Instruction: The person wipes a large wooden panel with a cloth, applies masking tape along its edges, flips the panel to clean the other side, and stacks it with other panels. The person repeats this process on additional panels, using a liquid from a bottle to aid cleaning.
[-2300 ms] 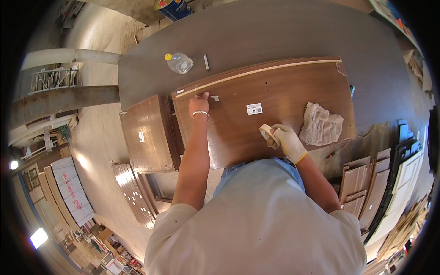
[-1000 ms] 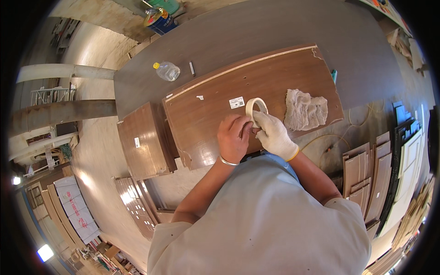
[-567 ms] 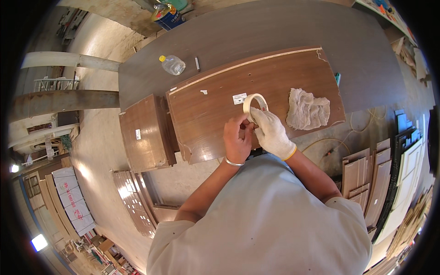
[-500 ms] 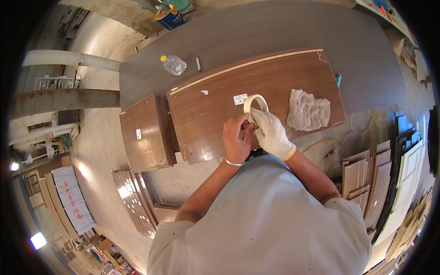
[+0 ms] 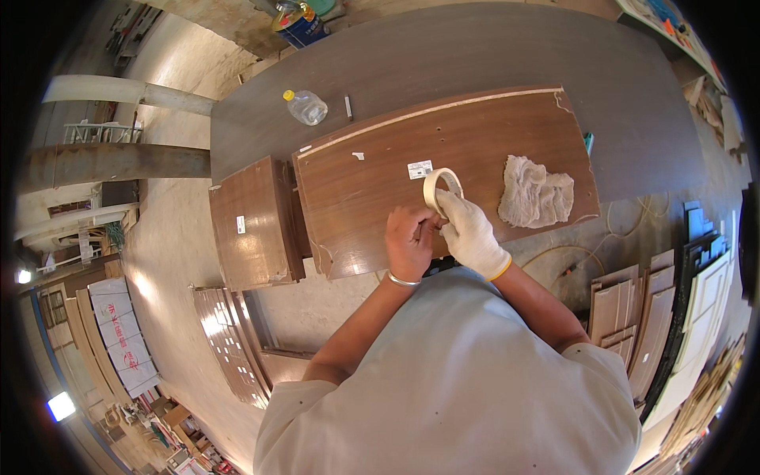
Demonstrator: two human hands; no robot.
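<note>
A roll of cream masking tape (image 5: 430, 190) is held on edge above a brown wooden panel (image 5: 348, 210). My right hand (image 5: 475, 237), in a white knit glove with a yellow cuff edge, grips the roll on its near right side. Just below the roll, my bare left hand (image 5: 408, 244), with a bangle at the wrist, has its thumb and fingers pinched together close to the right fingertips. Whatever sits in that pinch is too small to make out. A crumpled greyish cloth (image 5: 536, 192) lies on the panel to the right, and a white label (image 5: 419, 169) sticks behind the roll.
The panel lies on a large dark tabletop (image 5: 491, 47). Behind it are a clear bottle with a yellow cap (image 5: 306, 108) and a marker (image 5: 348, 108). More brown panels (image 5: 249, 226) stand to the left. Boards (image 5: 633, 309) lean at the right, near a hose (image 5: 554, 249) on the floor.
Both hands and the tape roll keep nearly the same pose, with only slight finger movement. The whole view has shifted a little.
</note>
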